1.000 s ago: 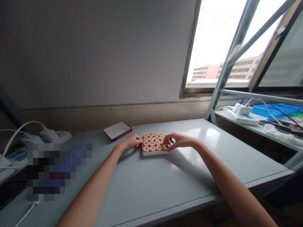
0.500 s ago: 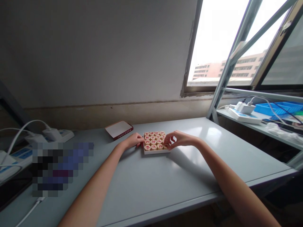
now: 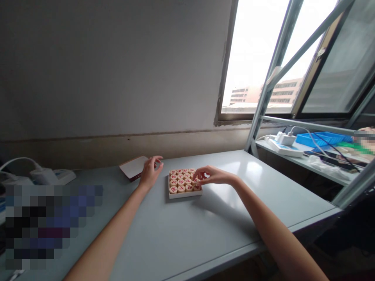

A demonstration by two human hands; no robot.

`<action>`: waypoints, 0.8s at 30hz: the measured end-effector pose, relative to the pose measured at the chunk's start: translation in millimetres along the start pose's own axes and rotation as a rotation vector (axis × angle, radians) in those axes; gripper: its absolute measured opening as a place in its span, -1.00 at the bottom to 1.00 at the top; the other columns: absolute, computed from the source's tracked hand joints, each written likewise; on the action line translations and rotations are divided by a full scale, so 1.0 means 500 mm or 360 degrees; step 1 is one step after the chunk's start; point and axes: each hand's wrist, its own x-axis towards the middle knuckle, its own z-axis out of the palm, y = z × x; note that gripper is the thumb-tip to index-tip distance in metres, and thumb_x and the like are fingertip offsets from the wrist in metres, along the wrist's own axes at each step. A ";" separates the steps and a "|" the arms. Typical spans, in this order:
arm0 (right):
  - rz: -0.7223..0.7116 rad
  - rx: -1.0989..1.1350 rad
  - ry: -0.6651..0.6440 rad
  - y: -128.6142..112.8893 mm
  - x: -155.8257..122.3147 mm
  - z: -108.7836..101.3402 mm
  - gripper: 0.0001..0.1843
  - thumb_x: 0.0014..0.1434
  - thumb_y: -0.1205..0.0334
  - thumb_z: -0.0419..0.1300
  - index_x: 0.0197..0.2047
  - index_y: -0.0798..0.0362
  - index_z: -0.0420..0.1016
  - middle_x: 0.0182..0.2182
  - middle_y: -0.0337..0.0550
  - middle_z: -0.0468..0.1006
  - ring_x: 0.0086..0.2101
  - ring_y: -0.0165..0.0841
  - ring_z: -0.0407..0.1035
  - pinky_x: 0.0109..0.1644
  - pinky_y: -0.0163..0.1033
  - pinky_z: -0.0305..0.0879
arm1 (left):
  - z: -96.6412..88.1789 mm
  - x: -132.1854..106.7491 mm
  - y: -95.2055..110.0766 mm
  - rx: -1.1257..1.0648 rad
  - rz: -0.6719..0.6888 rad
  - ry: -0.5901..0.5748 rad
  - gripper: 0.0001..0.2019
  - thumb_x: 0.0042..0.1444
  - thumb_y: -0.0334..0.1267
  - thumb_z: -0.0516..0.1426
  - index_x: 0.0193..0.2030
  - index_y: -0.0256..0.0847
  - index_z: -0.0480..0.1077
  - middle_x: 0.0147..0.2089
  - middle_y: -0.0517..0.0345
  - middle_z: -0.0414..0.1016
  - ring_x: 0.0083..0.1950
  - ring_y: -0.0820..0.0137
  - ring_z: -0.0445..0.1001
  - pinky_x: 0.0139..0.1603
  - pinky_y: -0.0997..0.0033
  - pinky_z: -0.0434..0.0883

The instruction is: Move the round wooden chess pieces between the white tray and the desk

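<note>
Round xiangqi pieces (image 3: 181, 182) with red characters lie in rows, face up, in a shallow white box (image 3: 183, 196) on the desk. My right hand (image 3: 213, 175) is over the box's right side, fingers curved and apart, tips at the right-hand pieces; I see no piece lifted. Partly hidden behind my left hand is the box lid (image 3: 131, 167), dark red outside and white inside. My left hand (image 3: 150, 171) is raised between lid and box, fingers spread, holding nothing. It is apart from the box.
The grey desk (image 3: 152, 238) has a blurred-out item (image 3: 58, 222) and power strips with white plugs (image 3: 43, 175) at its left. A metal frame post (image 3: 263, 105) stands at right. Beyond it, a shelf holds another power strip (image 3: 285, 147) and a blue basket (image 3: 319, 139).
My left hand has let go of the box's left side and risen, its fingers opening. My right hand still hovers at the right-hand pieces. The view has turned slightly right.
</note>
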 end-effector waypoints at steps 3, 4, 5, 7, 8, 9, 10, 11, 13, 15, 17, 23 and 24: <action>0.0001 0.0002 0.0038 0.008 0.001 0.002 -0.65 0.01 -0.01 0.16 -0.22 0.05 0.48 -0.51 -0.27 0.35 -0.46 -0.47 0.16 -0.42 -0.37 0.04 | -0.010 -0.006 -0.030 0.0542 0.0080 0.0343 -0.49 -0.01 -0.24 0.04 0.12 -0.34 0.18 0.18 -0.24 0.16 0.15 0.07 0.17 0.05 0.13 0.17; 0.0008 0.0004 0.0052 0.011 0.002 0.003 -0.65 0.01 -0.01 0.16 -0.22 0.05 0.49 -0.50 -0.27 0.37 -0.46 -0.46 0.17 -0.42 -0.37 0.05 | -0.013 -0.009 -0.044 0.0637 0.0056 0.0286 -0.53 -0.01 -0.30 0.03 0.10 -0.34 0.20 0.17 -0.25 0.17 0.16 0.06 0.18 0.06 0.11 0.16; 0.0022 0.0007 0.0072 0.015 0.003 0.005 -0.65 0.01 -0.01 0.16 -0.22 0.05 0.49 -0.50 -0.26 0.38 -0.45 -0.46 0.18 -0.41 -0.37 0.06 | -0.016 -0.013 -0.058 0.0679 0.0012 0.0155 -0.59 0.01 -0.35 0.00 0.04 -0.32 0.27 0.11 -0.23 0.27 0.11 0.08 0.25 0.04 0.12 0.20; 0.0056 0.0029 0.0140 0.024 0.006 0.010 -0.65 0.01 -0.01 0.16 -0.23 0.05 0.50 -0.50 -0.24 0.39 -0.45 -0.44 0.20 -0.40 -0.36 0.10 | -0.019 -0.017 -0.075 0.0590 -0.0044 -0.0141 -0.68 0.07 -0.39 -0.09 -0.08 -0.20 0.36 -0.04 -0.07 0.44 -0.04 0.20 0.40 -0.07 0.24 0.29; 0.0068 0.0035 0.0199 0.029 0.008 0.011 -0.66 0.02 0.00 0.15 -0.24 0.06 0.50 -0.48 -0.23 0.40 -0.44 -0.43 0.21 -0.38 -0.34 0.13 | -0.019 -0.018 -0.074 0.0505 -0.0018 -0.0232 -0.67 0.08 -0.41 -0.12 -0.11 -0.16 0.38 -0.08 0.01 0.47 -0.09 0.24 0.43 -0.12 0.30 0.32; 0.0068 0.0042 0.0264 0.033 0.009 0.013 -0.67 0.04 0.00 0.13 -0.25 0.06 0.50 -0.44 -0.20 0.42 -0.41 -0.42 0.23 -0.34 -0.32 0.16 | -0.018 -0.018 -0.064 0.0398 0.0020 -0.0252 -0.66 0.08 -0.42 -0.12 -0.12 -0.12 0.38 -0.10 0.06 0.49 -0.09 0.27 0.44 -0.13 0.34 0.33; 0.0067 0.0050 0.0346 0.036 0.010 0.013 -0.66 0.04 0.00 0.13 -0.23 0.05 0.49 -0.36 -0.16 0.43 -0.35 -0.39 0.25 -0.28 -0.29 0.18 | -0.018 -0.017 -0.043 0.0281 0.0082 -0.0186 -0.66 0.07 -0.42 -0.12 -0.12 -0.10 0.37 -0.10 0.09 0.49 -0.09 0.29 0.44 -0.12 0.37 0.33; 0.0071 0.0082 0.0438 0.039 0.011 0.013 -0.62 0.03 -0.03 0.13 -0.17 0.04 0.46 -0.25 -0.12 0.42 -0.28 -0.36 0.25 -0.20 -0.26 0.20 | -0.019 -0.015 -0.012 0.0148 0.0121 -0.0057 -0.67 0.06 -0.42 -0.11 -0.11 -0.10 0.36 -0.08 0.10 0.48 -0.10 0.30 0.45 -0.12 0.38 0.33; 0.0082 0.0261 0.0569 0.037 0.009 0.011 -0.43 0.00 -0.11 0.13 0.04 -0.03 0.28 0.00 -0.06 0.27 -0.09 -0.30 0.20 -0.05 -0.19 0.17 | -0.026 -0.012 0.071 -0.0188 0.0060 0.0310 -0.75 0.07 -0.27 -0.03 -0.13 -0.15 0.35 -0.12 0.05 0.49 -0.17 0.28 0.47 -0.16 0.38 0.35; 0.0032 0.0606 0.0594 0.025 0.003 0.006 -0.23 -0.02 -0.22 0.08 0.21 -0.13 -0.02 0.16 -0.06 0.05 0.06 -0.28 0.07 0.03 -0.13 0.13 | -0.041 -0.012 0.165 -0.0720 -0.0083 0.0591 -0.72 0.07 -0.14 -0.02 -0.12 -0.19 0.32 -0.18 0.04 0.49 -0.18 0.28 0.46 -0.21 0.38 0.37; -0.0138 0.1002 0.0545 0.003 -0.004 0.001 -0.19 0.01 -0.29 -0.04 0.25 -0.17 -0.20 0.20 -0.10 -0.01 0.11 -0.26 0.03 0.06 -0.10 0.12 | -0.060 -0.017 0.240 -0.1312 -0.0254 0.0483 -0.68 0.04 -0.08 0.01 -0.11 -0.19 0.31 -0.21 0.08 0.49 -0.24 0.32 0.46 -0.32 0.42 0.40; -0.0206 0.1533 0.0693 -0.054 0.002 0.017 -0.31 0.07 -0.18 -0.05 0.21 -0.14 -0.13 0.12 -0.13 0.20 0.06 -0.21 0.17 -0.01 -0.10 0.24 | -0.057 -0.038 0.257 -0.1730 -0.0675 0.0157 -0.33 0.09 -0.22 -0.01 0.26 0.15 -0.33 -0.20 0.18 0.46 -0.35 0.45 0.48 -0.40 0.45 0.44; -0.0148 0.1545 0.0743 -0.053 0.009 0.025 -0.32 0.07 -0.11 -0.01 0.21 -0.14 -0.14 0.12 -0.14 0.21 0.05 -0.22 0.19 -0.01 -0.11 0.25 | -0.045 -0.039 0.239 -0.1732 -0.0702 0.0121 -0.31 0.11 -0.20 -0.03 0.25 0.18 -0.41 -0.12 0.17 0.44 -0.30 0.46 0.49 -0.36 0.44 0.45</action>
